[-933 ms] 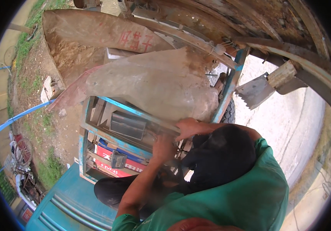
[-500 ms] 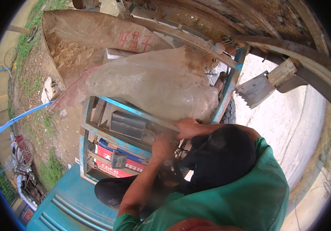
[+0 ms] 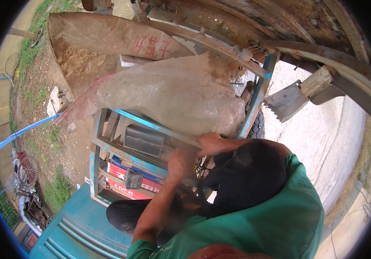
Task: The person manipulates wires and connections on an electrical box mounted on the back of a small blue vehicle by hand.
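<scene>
My left hand (image 3: 181, 162) is over the right end of an open compartment in a blue rusty metal frame (image 3: 129, 115). Motion smears its fingers, so its grip does not show. Just right of it, my right hand (image 3: 210, 144) is closed by the frame's upper bar, fingers bent down; what they hold is hidden. Thin wires (image 3: 203, 163) show below the hands. A black finned metal box (image 3: 144, 140) sits in the compartment, left of my left hand. Lower down are a red and blue battery (image 3: 123, 183) and a small grey box (image 3: 133, 178).
A dusty tarp (image 3: 168, 99) drapes over the frame's far side. My bent dark-clothed knee (image 3: 250, 172) is close to my right arm. A jagged metal plate (image 3: 286, 103) juts out at right. Below left is a teal ridged panel (image 3: 77, 228).
My left hand has shifted very slightly and is blurred in both frames. My right hand and the things around stay in place.
</scene>
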Demonstrator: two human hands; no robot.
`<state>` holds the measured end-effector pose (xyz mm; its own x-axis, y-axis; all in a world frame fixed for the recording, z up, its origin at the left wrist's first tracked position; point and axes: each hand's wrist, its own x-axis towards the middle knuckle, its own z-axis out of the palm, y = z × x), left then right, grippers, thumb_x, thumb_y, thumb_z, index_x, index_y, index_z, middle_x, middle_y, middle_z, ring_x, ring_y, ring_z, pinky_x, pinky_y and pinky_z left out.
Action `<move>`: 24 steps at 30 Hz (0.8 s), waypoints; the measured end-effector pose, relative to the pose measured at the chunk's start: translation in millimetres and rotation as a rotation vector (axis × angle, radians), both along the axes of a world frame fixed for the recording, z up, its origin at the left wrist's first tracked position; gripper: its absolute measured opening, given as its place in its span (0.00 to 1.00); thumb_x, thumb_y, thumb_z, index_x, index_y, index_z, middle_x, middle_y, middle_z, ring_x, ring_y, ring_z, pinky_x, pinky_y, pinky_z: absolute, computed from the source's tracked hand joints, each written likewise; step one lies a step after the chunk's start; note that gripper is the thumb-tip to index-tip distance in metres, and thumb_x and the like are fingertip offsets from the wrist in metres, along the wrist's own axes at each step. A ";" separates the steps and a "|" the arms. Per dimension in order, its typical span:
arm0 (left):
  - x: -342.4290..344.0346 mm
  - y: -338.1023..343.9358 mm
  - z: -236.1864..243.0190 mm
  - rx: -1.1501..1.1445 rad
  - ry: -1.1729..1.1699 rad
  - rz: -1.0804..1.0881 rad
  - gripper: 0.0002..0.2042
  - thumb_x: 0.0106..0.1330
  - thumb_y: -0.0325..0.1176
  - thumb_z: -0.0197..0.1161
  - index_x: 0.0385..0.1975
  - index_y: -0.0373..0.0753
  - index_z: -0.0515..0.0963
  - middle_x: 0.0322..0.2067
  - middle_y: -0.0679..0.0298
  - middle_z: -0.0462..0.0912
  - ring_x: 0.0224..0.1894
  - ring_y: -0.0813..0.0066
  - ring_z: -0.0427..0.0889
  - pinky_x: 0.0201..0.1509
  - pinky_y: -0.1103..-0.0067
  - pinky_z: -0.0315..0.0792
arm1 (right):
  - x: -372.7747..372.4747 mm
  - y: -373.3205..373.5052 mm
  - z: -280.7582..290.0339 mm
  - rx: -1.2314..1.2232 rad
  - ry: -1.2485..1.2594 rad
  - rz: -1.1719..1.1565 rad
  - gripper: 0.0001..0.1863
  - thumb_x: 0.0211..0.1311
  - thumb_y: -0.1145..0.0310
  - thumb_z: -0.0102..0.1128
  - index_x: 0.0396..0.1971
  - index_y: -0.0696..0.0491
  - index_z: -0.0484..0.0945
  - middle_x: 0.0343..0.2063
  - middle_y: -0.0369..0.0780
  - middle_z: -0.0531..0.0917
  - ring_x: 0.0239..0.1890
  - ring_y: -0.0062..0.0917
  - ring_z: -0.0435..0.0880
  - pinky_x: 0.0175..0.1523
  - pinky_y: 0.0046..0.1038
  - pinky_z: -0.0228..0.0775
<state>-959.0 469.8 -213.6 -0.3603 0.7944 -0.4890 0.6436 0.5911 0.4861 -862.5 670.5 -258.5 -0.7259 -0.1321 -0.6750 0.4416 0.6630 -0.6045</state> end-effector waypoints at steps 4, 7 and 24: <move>1.6 -0.2 1.3 -0.020 0.005 -0.067 0.15 0.60 0.39 0.67 0.46 0.45 0.86 0.46 0.58 0.78 0.53 0.50 0.77 0.57 0.59 0.77 | -8.7 0.5 12.8 -0.054 -0.075 -0.016 0.41 0.51 0.39 0.70 0.63 0.45 0.78 0.42 0.52 0.88 0.47 0.50 0.88 0.51 0.50 0.79; 12.9 0.6 -4.3 -0.053 -0.014 -0.120 0.16 0.61 0.38 0.66 0.49 0.45 0.85 0.48 0.58 0.77 0.55 0.52 0.76 0.58 0.60 0.76 | -0.8 1.7 -5.9 -0.005 -0.122 0.027 0.39 0.50 0.39 0.71 0.60 0.46 0.80 0.41 0.52 0.89 0.46 0.50 0.88 0.51 0.49 0.79; -12.6 -13.4 -8.6 0.056 -0.203 0.150 0.18 0.63 0.41 0.67 0.51 0.42 0.84 0.50 0.52 0.84 0.57 0.49 0.81 0.60 0.61 0.76 | -2.4 2.8 -6.1 0.010 -0.067 -0.023 0.34 0.52 0.39 0.69 0.47 0.55 0.86 0.41 0.51 0.88 0.46 0.48 0.88 0.52 0.47 0.79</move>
<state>-971.6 456.4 -222.2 -0.3752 0.7672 -0.5203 0.4365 0.6414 0.6309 -864.9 673.3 -264.6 -0.6816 -0.1084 -0.7236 0.4964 0.6580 -0.5662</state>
